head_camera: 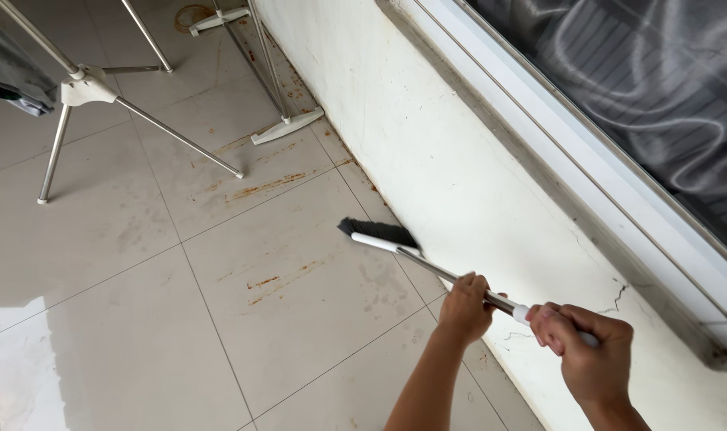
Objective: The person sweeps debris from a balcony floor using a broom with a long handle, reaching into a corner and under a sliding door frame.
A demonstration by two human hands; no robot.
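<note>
while the left hand (464, 305) wraps the broom (395, 242) partway down its metal shaft, the right hand (588, 351) is closed around the handle's end. its black bristles rest on the tiled floor (140, 319) against the white wall (451, 160).

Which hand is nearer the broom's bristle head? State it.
Left. The left hand grips the metal handle partway down, closer to the black bristle head. The right hand holds the handle's top end, farthest from the head.
</note>
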